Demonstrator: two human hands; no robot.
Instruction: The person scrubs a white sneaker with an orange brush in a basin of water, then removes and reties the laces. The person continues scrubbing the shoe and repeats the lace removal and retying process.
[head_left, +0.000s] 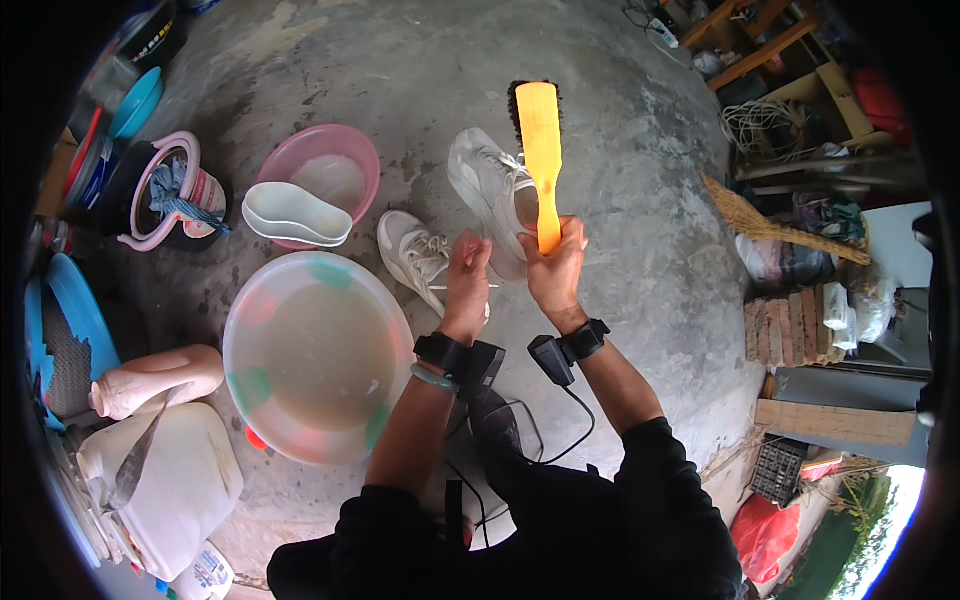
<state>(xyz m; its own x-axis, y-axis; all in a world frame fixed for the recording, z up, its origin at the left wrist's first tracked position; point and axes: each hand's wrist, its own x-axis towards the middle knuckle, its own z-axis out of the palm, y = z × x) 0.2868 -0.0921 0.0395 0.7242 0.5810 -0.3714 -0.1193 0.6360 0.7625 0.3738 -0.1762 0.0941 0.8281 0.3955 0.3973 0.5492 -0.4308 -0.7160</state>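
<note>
In my right hand (557, 266) is a scrubbing brush (541, 142) with a yellow handle and dark bristles. It is gripped low on the handle, its head pointing away from me. My left hand (466, 289) hovers over a white lace-up sneaker (414, 255), partly covering it. Its fingers look curled and no object shows in them; whether they are closed is unclear. A second white sneaker (480, 176) lies farther off, partly behind the brush handle. Cloudy water stands in a large translucent basin (238, 311) with coloured patches, left of my forearm.
A pink basin (367, 154) carries a pair of white insoles (296, 212) across its rim. At left are a bucket with a cloth (169, 191), a pink jug (169, 379) and a white jerrycan (172, 465). A straw broom (780, 225) and stacked bricks (787, 328) line the right side.
</note>
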